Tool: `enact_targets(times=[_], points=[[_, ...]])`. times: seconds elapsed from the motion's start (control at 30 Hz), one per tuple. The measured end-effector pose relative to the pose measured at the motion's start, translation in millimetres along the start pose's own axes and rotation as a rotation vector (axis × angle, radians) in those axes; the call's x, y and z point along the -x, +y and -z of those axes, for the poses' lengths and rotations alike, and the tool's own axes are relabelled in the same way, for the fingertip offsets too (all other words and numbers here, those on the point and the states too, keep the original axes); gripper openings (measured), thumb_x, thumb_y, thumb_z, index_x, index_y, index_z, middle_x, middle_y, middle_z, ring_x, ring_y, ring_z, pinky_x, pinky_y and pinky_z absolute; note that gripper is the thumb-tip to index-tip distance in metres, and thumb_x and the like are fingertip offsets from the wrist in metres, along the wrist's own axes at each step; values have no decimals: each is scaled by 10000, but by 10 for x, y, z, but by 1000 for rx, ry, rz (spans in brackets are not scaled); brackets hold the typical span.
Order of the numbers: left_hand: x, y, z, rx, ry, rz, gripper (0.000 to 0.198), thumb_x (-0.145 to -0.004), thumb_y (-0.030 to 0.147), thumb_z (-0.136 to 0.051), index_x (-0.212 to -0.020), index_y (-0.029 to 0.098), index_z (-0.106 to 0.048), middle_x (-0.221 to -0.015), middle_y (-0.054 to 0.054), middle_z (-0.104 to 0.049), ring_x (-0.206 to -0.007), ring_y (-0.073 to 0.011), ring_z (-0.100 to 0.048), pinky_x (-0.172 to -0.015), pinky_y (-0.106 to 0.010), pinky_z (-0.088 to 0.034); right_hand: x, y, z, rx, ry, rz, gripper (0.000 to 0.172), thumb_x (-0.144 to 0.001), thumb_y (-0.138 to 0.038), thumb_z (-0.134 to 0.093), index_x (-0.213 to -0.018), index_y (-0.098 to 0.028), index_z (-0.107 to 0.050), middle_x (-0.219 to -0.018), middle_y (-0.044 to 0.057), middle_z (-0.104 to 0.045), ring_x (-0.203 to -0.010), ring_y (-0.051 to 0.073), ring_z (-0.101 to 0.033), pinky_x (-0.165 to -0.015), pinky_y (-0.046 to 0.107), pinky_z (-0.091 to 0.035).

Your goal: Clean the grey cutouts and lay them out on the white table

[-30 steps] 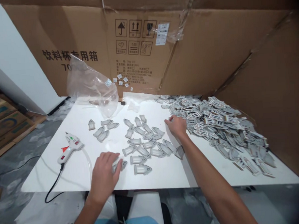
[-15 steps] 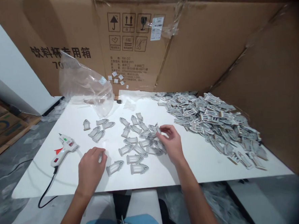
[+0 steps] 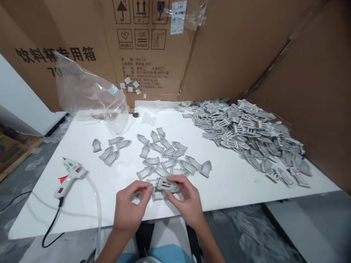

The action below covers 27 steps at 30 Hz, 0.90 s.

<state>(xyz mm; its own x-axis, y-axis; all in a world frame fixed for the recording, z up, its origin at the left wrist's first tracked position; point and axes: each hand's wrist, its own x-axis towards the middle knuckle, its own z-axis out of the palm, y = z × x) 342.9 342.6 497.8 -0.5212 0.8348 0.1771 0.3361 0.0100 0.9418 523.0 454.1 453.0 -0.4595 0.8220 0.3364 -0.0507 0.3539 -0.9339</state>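
Both hands meet at the front edge of the white table. My right hand pinches a grey fish-shaped cut-out piece with slots in it. My left hand has its fingers curled on another grey piece, mostly hidden under them. Just beyond the hands lies a loose spread of several grey fish-shaped pieces. A large heap of the same kind of pieces covers the table's right side.
A white hot glue gun with a black cord lies at the table's left. A crumpled clear plastic bag stands at the back left. Tall cardboard walls close off the back and right. My lap is under the table edge.
My right hand came back from the heap, picked a piece from the spread and brought it to the front edge. My left hand moved right to meet it. The view tilted down.
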Motion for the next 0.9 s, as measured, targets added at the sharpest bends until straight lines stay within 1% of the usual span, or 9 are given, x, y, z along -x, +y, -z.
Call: enact_targets(times=[0.13,0.23,0.4,0.47,0.57,0.63,0.7,0.8,0.9], points=[[15,-1,-262,151,-83,129,158,-952,386,-786,-947,241,-846,-922,-25,-811,-842,-164,-738,-750,-248,-573,7,-33,5,23,-46,6,287,-947,-190,-792,-1213,-278,-731,-1184,77,-739,-1130,243,-732,-984,370,-623],[19,-32,-361,207,-26,240,228,-914,422,-827,-1023,221,-833,-892,-32,-819,-815,-166,-742,-742,-249,-585,12,-43,7,37,-48,2,288,-949,-192,-791,-1218,-278,-731,-1188,79,-747,-1130,244,-740,-984,370,-624],[25,-35,-408,197,39,229,229,-902,412,-839,-966,194,-811,-826,-31,-806,-704,-148,-701,-669,-243,-565,7,-53,0,18,-52,-13,292,-943,-197,-801,-1215,-276,-730,-1192,77,-753,-1133,240,-747,-983,361,-631],[28,-25,-403,122,79,150,159,-918,358,-828,-944,203,-806,-794,-13,-794,-634,-125,-650,-621,-234,-540,9,-55,-6,17,-48,-28,297,-943,-201,-805,-1220,-279,-732,-1195,73,-754,-1135,237,-748,-991,359,-631],[42,-13,-385,-73,189,-162,27,-960,218,-778,-940,213,-796,-763,11,-752,-618,-108,-608,-624,-234,-518,19,-51,-14,13,-44,-45,310,-942,-209,-811,-1233,-282,-732,-1202,72,-753,-1138,238,-752,-1001,365,-633],[59,-11,-380,-203,241,-397,96,-977,121,-737,-984,205,-783,-743,15,-712,-640,-113,-601,-646,-246,-507,25,-46,-20,11,-41,-43,305,-945,-214,-809,-1232,-280,-732,-1205,74,-755,-1140,242,-754,-1005,374,-635],[82,-17,-391,-302,241,-551,158,-982,60,-711,-1055,189,-764,-749,5,-700,-666,-129,-606,-656,-266,-502,29,-43,-25,17,-39,-30,292,-952,-212,-798,-1230,-279,-734,-1209,77,-757,-1149,246,-752,-1010,383,-636],[120,-34,-434,-428,204,-665,223,-975,23,-704,-1145,165,-733,-799,-26,-735,-687,-159,-616,-662,-300,-511,34,-42,-28,34,-46,-11,290,-966,-198,-770,-1241,-281,-734,-1218,78,-758,-1156,244,-749,-990,375,-643],[143,-52,-488,-512,205,-704,232,-977,22,-703,-1176,142,-718,-790,-37,-734,-679,-176,-618,-661,-320,-526,41,-43,-23,40,-58,-9,299,-968,-177,-749,-1248,-282,-732,-1221,74,-758,-1133,231,-752,-949,350,-651]])
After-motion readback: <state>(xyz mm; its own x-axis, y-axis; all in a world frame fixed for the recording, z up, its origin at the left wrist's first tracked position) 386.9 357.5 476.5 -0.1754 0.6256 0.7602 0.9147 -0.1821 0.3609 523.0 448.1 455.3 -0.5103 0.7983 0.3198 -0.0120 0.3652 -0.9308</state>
